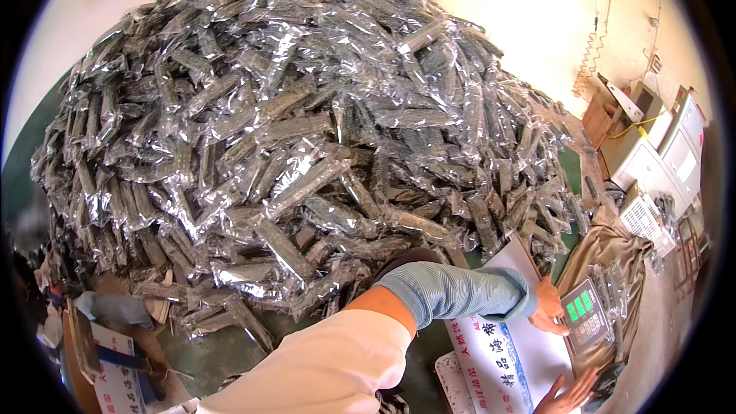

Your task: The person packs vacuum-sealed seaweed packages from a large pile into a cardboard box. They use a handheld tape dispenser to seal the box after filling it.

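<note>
My left hand [548,309] lies at the far edge of a white printed carton [489,368], beside a weighing scale's display panel [583,315] with lit green readouts. Its fingers are partly curled, and whether they grip the carton's edge is not plain. Over the carton's near right side my right hand [568,392] has its fingers spread, next to a dark plastic-wrapped bundle [605,382]. A patterned sleeve cover [460,293] wraps my left forearm. A huge heap of brownish-green bundles in clear plastic [322,126] rises in front of me.
Brown cloth [609,241] lies under the scale, with several clear-wrapped packs [612,293] beside it. Another printed carton [118,362] stands lower left, near a person's clothed leg [112,307]. Beyond on the right are a white plastic basket [644,215] and light-coloured cabinets [652,169].
</note>
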### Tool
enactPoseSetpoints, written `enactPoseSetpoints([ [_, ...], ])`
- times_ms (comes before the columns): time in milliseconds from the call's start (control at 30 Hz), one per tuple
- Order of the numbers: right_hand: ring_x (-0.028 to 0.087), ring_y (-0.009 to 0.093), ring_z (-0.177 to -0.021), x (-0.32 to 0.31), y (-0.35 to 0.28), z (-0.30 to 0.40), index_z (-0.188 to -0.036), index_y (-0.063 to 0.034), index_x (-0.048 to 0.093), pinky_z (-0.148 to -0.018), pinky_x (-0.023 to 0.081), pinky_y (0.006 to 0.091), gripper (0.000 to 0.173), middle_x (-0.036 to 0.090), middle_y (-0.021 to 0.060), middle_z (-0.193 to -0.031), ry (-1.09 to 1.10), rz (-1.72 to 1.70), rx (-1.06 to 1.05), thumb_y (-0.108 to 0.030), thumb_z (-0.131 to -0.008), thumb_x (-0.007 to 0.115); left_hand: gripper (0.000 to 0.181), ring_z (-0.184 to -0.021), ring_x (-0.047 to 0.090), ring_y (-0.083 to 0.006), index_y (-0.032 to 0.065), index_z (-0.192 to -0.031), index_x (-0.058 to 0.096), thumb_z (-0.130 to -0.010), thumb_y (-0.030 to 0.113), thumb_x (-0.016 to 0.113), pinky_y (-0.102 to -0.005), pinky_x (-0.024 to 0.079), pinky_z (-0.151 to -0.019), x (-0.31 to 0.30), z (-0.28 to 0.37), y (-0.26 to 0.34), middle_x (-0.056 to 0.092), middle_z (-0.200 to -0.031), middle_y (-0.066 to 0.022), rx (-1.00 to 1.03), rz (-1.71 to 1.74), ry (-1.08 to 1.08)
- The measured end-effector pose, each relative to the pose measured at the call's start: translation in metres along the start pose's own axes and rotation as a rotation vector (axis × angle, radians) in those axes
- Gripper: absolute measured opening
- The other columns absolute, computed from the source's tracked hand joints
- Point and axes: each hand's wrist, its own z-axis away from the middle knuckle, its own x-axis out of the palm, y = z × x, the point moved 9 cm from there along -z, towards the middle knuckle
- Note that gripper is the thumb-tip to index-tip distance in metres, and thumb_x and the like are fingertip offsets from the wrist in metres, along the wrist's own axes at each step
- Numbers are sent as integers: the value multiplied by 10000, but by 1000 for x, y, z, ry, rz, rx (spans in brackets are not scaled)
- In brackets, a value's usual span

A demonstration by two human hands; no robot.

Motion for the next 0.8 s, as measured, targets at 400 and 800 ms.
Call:
enactPoseSetpoints([
  [400, 450, 363, -1318, -40, -32, 36, -1410, -3, 443, -1073, 345, 521, 664, 455, 206, -1440, -199, 77, 4, -502, -973, 472, 1141, -1416, 252, -427, 147, -1546, 189, -691, 848, 472, -535, 205, -1128, 19, -4, 4, 141, -1581, -233, -246, 178, -419],
  [800, 439, 401, -1221, -46, -21, 105, -1099, -46, 616, -1009, 374, 497, 424, 472, 196, -1333, -191, -307, 280, -43, -708, 780, 602, -848, 683, -331, 144, -967, 732, -693, 676, 658, -480, 535, -676, 39, 16, 50, 707, -928, -128, 190, -44, -429],
])
